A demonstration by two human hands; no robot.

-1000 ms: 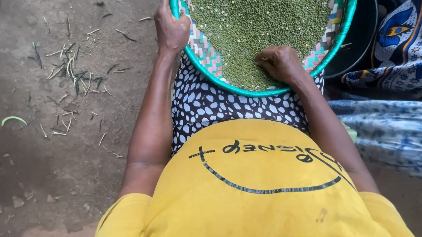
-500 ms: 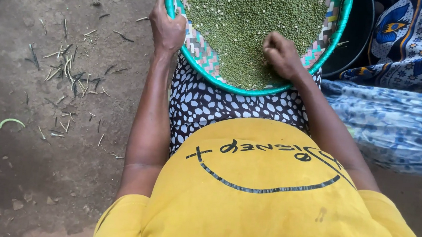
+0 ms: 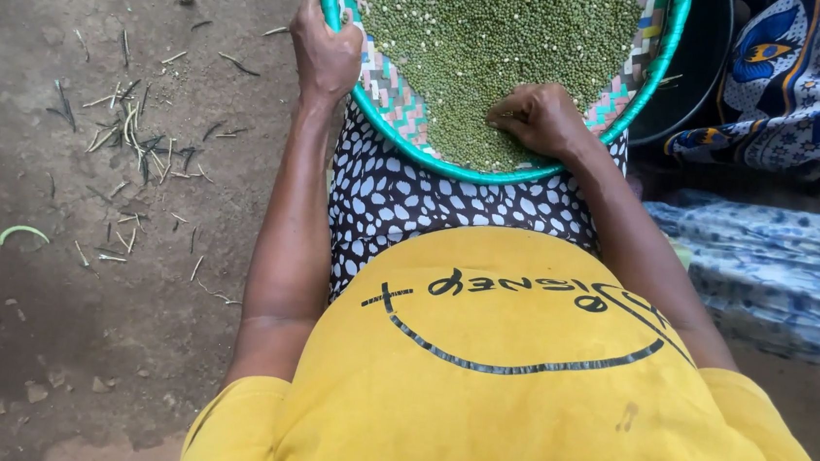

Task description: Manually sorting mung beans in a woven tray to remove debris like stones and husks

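Note:
A round woven tray with a teal rim rests on my lap, over a black-and-white spotted skirt. It holds a heap of small green grains. My left hand grips the tray's left rim, thumb over the edge. My right hand lies inside the tray near its front rim, fingers curled down into the grains. I cannot tell whether it pinches any.
Bare dirt ground lies to the left, strewn with dry stalks and one green pod. A black basin sits behind the tray on the right. Blue patterned cloth of a person nearby fills the right side.
My right hand has slid left and toward me through the grains. The tray appears a little lower and closer. My left hand keeps its hold on the rim.

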